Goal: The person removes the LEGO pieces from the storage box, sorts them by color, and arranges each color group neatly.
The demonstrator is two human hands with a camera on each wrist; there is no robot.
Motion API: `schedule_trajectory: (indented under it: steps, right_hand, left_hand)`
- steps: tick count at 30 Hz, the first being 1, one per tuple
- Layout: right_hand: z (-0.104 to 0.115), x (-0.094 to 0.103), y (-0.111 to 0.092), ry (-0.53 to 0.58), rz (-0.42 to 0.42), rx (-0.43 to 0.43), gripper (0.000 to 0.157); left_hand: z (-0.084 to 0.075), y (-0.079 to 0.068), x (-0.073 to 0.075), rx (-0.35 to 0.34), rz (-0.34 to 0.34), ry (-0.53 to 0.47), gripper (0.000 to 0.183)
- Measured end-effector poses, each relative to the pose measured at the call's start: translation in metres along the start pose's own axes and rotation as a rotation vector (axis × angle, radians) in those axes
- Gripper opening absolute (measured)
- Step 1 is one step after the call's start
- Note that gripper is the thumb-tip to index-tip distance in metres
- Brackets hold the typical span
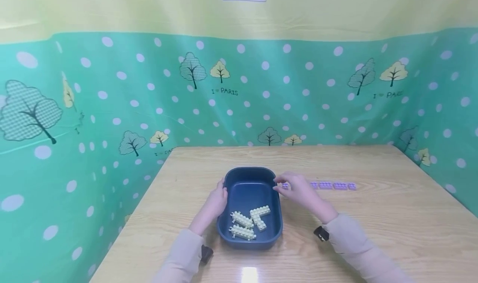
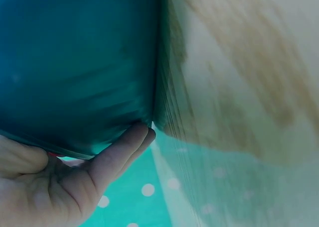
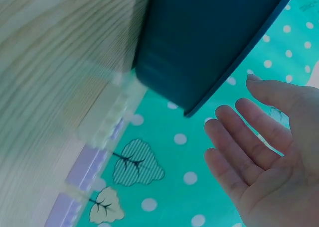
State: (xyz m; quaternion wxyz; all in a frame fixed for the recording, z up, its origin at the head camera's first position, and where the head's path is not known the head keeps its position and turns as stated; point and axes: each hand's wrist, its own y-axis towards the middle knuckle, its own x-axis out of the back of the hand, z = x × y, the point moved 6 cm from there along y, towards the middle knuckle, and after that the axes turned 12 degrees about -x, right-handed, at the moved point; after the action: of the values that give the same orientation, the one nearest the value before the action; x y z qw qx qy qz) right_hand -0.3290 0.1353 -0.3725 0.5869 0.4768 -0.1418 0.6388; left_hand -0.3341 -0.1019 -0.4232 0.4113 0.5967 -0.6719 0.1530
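**One side of the box gripped, the other free**

The box sits on the desk between the hands. The left hand holds its near wall, fingers almost straight along the outside and thumb by the rim. The right hand is well open, fingers loosely bent, holding nothing, just beside the opposite rim. Steadying or positioning the box seems the step in hand; shifting it further would call for a level hold, since the cream pieces inside lie loose. Purple bricks line the wood-grained desk beside and beyond the right hand. Dotted green cloth hangs beyond both hands.
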Motion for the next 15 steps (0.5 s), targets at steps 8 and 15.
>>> schedule_trajectory:
  steps: [8, 15]
  right_hand:
    - [0.022, -0.014, 0.002, -0.039, -0.004, 0.075, 0.024]
    - [0.038, -0.030, 0.003, -0.071, 0.072, 0.134, 0.025]
  left_hand:
    - [0.000, 0.001, 0.000, 0.007, -0.005, 0.002, 0.047]
    - [0.001, 0.000, 0.000, 0.016, -0.004, 0.009, 0.047]
